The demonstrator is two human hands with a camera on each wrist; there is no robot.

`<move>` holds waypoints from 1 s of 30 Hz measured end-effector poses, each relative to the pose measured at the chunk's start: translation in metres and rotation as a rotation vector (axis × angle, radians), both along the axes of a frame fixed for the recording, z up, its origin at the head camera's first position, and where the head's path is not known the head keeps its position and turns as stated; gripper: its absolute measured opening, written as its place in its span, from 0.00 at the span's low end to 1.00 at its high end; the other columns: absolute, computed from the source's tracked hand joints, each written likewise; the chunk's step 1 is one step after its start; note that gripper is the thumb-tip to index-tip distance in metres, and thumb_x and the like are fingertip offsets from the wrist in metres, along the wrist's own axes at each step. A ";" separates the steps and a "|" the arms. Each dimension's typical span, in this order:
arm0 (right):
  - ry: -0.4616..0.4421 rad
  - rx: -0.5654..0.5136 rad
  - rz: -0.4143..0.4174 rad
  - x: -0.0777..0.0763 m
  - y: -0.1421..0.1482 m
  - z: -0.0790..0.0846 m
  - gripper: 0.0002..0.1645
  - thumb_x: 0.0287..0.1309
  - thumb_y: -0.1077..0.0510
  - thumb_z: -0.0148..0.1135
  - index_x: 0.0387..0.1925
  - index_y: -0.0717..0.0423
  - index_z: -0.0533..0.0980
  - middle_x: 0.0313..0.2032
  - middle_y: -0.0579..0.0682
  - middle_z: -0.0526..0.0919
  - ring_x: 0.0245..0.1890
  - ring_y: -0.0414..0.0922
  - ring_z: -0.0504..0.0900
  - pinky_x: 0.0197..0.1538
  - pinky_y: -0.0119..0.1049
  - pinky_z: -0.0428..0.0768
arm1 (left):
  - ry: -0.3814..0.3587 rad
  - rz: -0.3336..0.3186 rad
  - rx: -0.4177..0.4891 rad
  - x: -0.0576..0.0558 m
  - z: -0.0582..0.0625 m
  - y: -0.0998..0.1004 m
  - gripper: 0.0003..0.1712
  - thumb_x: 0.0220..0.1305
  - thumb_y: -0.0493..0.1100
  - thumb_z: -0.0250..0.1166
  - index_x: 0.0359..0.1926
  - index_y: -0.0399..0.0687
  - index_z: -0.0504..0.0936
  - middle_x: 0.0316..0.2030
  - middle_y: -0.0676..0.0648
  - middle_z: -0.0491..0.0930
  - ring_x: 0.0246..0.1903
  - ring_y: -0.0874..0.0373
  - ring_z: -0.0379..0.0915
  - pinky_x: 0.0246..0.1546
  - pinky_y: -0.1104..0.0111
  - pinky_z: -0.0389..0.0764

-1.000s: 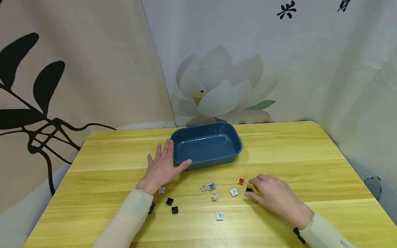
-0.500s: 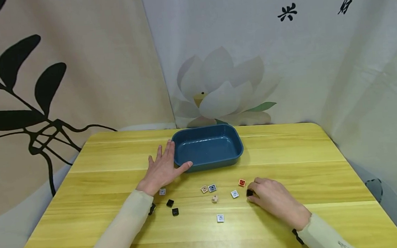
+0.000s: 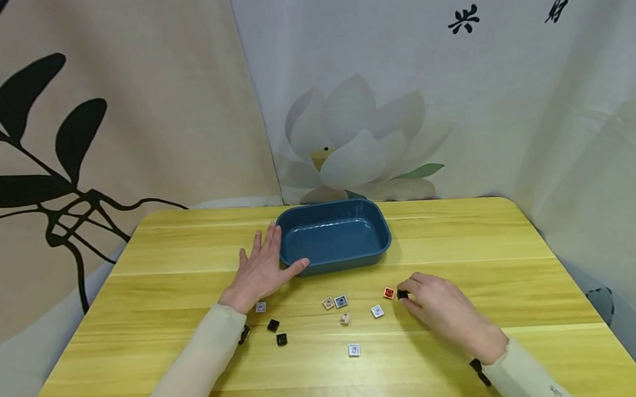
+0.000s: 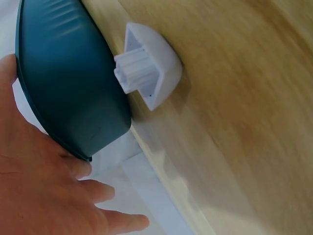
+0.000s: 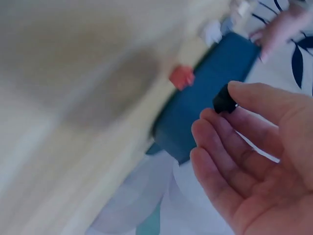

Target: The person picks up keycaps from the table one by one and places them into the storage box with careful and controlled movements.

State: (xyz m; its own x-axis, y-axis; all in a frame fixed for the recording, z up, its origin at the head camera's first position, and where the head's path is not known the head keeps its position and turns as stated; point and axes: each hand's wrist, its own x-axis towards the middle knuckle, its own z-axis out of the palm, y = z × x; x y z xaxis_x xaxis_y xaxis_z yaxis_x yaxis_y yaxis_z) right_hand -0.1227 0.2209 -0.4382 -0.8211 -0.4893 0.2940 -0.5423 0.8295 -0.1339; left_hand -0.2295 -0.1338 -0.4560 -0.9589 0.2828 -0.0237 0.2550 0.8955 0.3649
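My right hand (image 3: 449,310) pinches a black keycap (image 5: 224,101) between thumb and fingertips, raised above the table in the right wrist view. Just left of it lies a red keycap (image 3: 389,292), with a white keycap (image 3: 377,311) a little nearer to me. My left hand (image 3: 258,277) is spread against the left end of a dark blue rectangular basin (image 3: 337,264), fingers straight and thumb along its front side. Beside the left wrist lies another white keycap (image 4: 151,66), its hollow underside and stem showing in the left wrist view.
Two black keycaps (image 3: 273,325) lie right of the left forearm. In the middle are a beige keycap (image 3: 328,303), a blue-grey keycap (image 3: 341,301) and a pale keycap (image 3: 344,319); a white keycap (image 3: 354,350) lies nearest. A printed curtain (image 3: 187,109) hangs behind the wooden table (image 3: 467,236).
My right hand has taken the black keycap between thumb and fingers and lifted it slightly away from me, near the red keycap. The left hand stays against the basin.
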 end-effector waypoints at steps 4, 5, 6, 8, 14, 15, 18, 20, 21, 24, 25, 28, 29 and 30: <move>0.068 -0.071 -0.018 -0.009 0.003 0.011 0.12 0.57 0.62 0.78 0.42 0.60 0.86 0.37 0.49 0.86 0.33 0.44 0.85 0.36 0.40 0.84 | -0.003 -0.003 0.004 0.000 -0.001 0.000 0.69 0.63 0.85 0.47 0.83 0.40 0.38 0.83 0.39 0.37 0.80 0.34 0.32 0.69 0.26 0.41; 0.080 -0.089 -0.024 -0.012 0.004 0.013 0.12 0.57 0.62 0.77 0.42 0.60 0.86 0.37 0.49 0.87 0.33 0.45 0.85 0.36 0.41 0.85 | -0.004 -0.003 0.004 0.001 -0.001 0.000 0.69 0.63 0.85 0.47 0.83 0.40 0.38 0.83 0.40 0.37 0.80 0.35 0.32 0.69 0.27 0.41; 0.088 -0.108 -0.030 -0.014 0.004 0.014 0.12 0.57 0.62 0.77 0.43 0.60 0.86 0.37 0.50 0.87 0.33 0.45 0.86 0.36 0.41 0.85 | -0.004 -0.005 0.006 0.001 -0.001 0.000 0.68 0.63 0.85 0.47 0.83 0.41 0.38 0.83 0.40 0.37 0.80 0.35 0.32 0.69 0.27 0.42; 0.105 -0.147 -0.034 -0.020 0.004 0.018 0.12 0.58 0.62 0.77 0.43 0.61 0.86 0.37 0.51 0.87 0.33 0.47 0.86 0.35 0.42 0.85 | -0.008 -0.006 0.007 0.001 0.000 0.001 0.68 0.63 0.85 0.47 0.83 0.42 0.38 0.83 0.41 0.36 0.80 0.36 0.32 0.69 0.27 0.42; 0.112 -0.200 -0.059 -0.039 -0.005 0.028 0.14 0.63 0.60 0.73 0.48 0.62 0.86 0.40 0.53 0.87 0.36 0.49 0.87 0.36 0.44 0.84 | -0.012 -0.010 0.005 -0.001 0.000 0.000 0.68 0.64 0.85 0.46 0.83 0.42 0.37 0.83 0.41 0.36 0.80 0.35 0.33 0.69 0.27 0.43; 0.110 -0.203 -0.062 -0.042 -0.007 0.029 0.14 0.63 0.60 0.73 0.48 0.62 0.86 0.40 0.53 0.87 0.36 0.49 0.86 0.36 0.44 0.84 | -0.012 -0.011 0.005 -0.001 0.000 -0.001 0.68 0.64 0.85 0.47 0.83 0.41 0.37 0.83 0.41 0.36 0.80 0.35 0.33 0.69 0.27 0.43; 0.111 -0.212 -0.062 -0.053 -0.013 0.031 0.15 0.64 0.59 0.72 0.50 0.62 0.86 0.42 0.54 0.86 0.37 0.50 0.86 0.37 0.44 0.84 | -0.019 -0.011 0.011 -0.002 0.000 -0.001 0.68 0.63 0.85 0.47 0.83 0.42 0.37 0.83 0.42 0.35 0.80 0.36 0.33 0.70 0.28 0.44; 0.117 -0.213 -0.061 -0.059 -0.018 0.031 0.15 0.64 0.59 0.72 0.50 0.62 0.85 0.42 0.54 0.86 0.39 0.51 0.86 0.38 0.45 0.84 | -0.016 -0.010 0.015 -0.003 -0.001 -0.002 0.68 0.63 0.85 0.46 0.83 0.42 0.37 0.83 0.42 0.35 0.80 0.37 0.32 0.70 0.29 0.44; 0.121 -0.210 -0.061 -0.063 -0.020 0.030 0.16 0.64 0.59 0.72 0.50 0.63 0.85 0.42 0.55 0.86 0.39 0.51 0.86 0.39 0.45 0.84 | -0.013 -0.011 0.017 -0.003 -0.002 -0.002 0.68 0.63 0.85 0.46 0.83 0.42 0.37 0.83 0.42 0.35 0.80 0.37 0.32 0.70 0.29 0.44; 0.123 -0.185 -0.064 -0.072 -0.027 0.028 0.16 0.63 0.59 0.73 0.50 0.63 0.86 0.41 0.55 0.86 0.38 0.50 0.85 0.39 0.45 0.84 | -0.008 -0.011 0.014 -0.003 -0.003 -0.002 0.68 0.63 0.85 0.46 0.83 0.42 0.37 0.83 0.43 0.35 0.80 0.37 0.31 0.70 0.29 0.44; 0.119 -0.173 -0.066 -0.076 -0.029 0.027 0.16 0.63 0.59 0.73 0.50 0.62 0.85 0.40 0.54 0.86 0.37 0.50 0.84 0.39 0.44 0.84 | -0.008 -0.011 0.013 -0.003 -0.003 -0.002 0.68 0.63 0.85 0.46 0.83 0.42 0.37 0.83 0.43 0.35 0.80 0.37 0.30 0.70 0.29 0.44; 0.095 -0.140 -0.074 -0.085 -0.034 0.025 0.16 0.64 0.59 0.73 0.50 0.62 0.85 0.38 0.54 0.85 0.33 0.48 0.81 0.37 0.42 0.82 | -0.012 -0.009 0.013 -0.003 -0.003 -0.002 0.68 0.64 0.85 0.47 0.83 0.42 0.37 0.83 0.43 0.35 0.80 0.37 0.30 0.71 0.29 0.44; 0.084 -0.131 -0.077 -0.088 -0.036 0.025 0.16 0.64 0.59 0.72 0.50 0.62 0.85 0.39 0.54 0.85 0.33 0.48 0.81 0.37 0.42 0.82 | -0.014 -0.008 0.015 -0.003 -0.003 -0.002 0.67 0.64 0.84 0.47 0.83 0.42 0.37 0.83 0.43 0.35 0.80 0.37 0.29 0.71 0.29 0.44; 0.071 -0.124 -0.079 -0.090 -0.037 0.025 0.15 0.64 0.59 0.72 0.50 0.62 0.85 0.39 0.53 0.85 0.33 0.47 0.81 0.37 0.41 0.82 | -0.017 -0.007 0.016 -0.003 -0.002 -0.002 0.68 0.64 0.84 0.47 0.83 0.42 0.37 0.83 0.43 0.35 0.80 0.37 0.29 0.71 0.29 0.43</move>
State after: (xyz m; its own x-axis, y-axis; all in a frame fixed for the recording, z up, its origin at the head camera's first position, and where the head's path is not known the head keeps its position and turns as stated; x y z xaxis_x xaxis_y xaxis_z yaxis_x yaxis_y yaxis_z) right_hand -0.2131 0.1834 -0.4130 -0.8303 -0.3807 0.4071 -0.4881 0.8493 -0.2013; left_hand -0.2322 -0.1360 -0.4582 -0.9564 0.2898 -0.0354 0.2549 0.8879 0.3830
